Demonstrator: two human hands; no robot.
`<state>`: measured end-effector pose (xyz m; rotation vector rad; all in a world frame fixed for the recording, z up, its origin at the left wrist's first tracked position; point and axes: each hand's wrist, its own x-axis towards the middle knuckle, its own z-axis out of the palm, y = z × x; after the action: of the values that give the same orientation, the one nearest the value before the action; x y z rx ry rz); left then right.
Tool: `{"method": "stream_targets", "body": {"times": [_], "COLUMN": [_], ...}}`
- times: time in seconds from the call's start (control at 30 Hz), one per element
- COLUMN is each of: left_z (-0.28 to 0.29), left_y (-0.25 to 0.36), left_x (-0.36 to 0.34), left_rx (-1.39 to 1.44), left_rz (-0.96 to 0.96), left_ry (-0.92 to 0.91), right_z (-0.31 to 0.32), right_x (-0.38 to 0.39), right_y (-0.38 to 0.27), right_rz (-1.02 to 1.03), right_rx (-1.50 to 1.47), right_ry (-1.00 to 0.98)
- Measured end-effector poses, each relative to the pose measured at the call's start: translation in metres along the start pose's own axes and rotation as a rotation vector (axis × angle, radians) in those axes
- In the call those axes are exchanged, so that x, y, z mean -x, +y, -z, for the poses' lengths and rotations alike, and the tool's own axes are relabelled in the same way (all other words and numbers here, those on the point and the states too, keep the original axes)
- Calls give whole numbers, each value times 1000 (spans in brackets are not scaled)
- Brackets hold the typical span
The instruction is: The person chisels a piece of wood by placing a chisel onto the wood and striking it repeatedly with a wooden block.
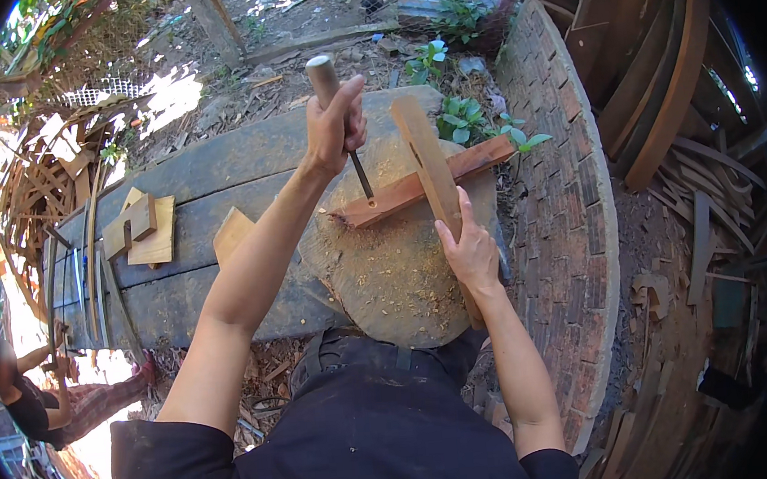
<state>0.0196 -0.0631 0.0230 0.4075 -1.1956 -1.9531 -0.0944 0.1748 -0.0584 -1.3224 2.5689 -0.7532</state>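
Curving along the right side, a low brick wall is bounding the work area, with stacked curved boards being kept beyond it at the far right. Wide dark planks are being used as a bench on the left; their near edge is dropping to littered ground, and open room is being left along their far side. A round, sawdust-covered stump is standing against the planks, directly in front of the person. Across its far part a reddish wooden bar is being crossed by a paler slotted piece, which is being gripped near its lower end by the closed fingers of the right hand. The left hand is being held raised, its fingers wrapped tight around the wooden handle of a chisel, whose blade tip is being set against the reddish bar. Small wooden offcuts are lying on the planks at left. Another person is being glimpsed at the near left edge.
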Motion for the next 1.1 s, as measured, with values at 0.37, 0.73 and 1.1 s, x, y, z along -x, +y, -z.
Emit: {"method": "stream_targets", "body": {"times": [0.37, 0.73, 1.1], "left_z": [-2, -33, -31], "left_y": [-20, -37, -39], "left_x": [3, 13, 22], "left_rx": [-187, -438, -501], "left_rz": [55, -50, -140], "left_ry": [-261, -301, -235], "right_z": [3, 31, 166], "right_x": [-1, -21, -31], "right_y": [-6, 3, -100], "right_rz": [-5, 50, 322], "right_rx": [-42, -316, -236], "right_ry": [6, 57, 79]}}
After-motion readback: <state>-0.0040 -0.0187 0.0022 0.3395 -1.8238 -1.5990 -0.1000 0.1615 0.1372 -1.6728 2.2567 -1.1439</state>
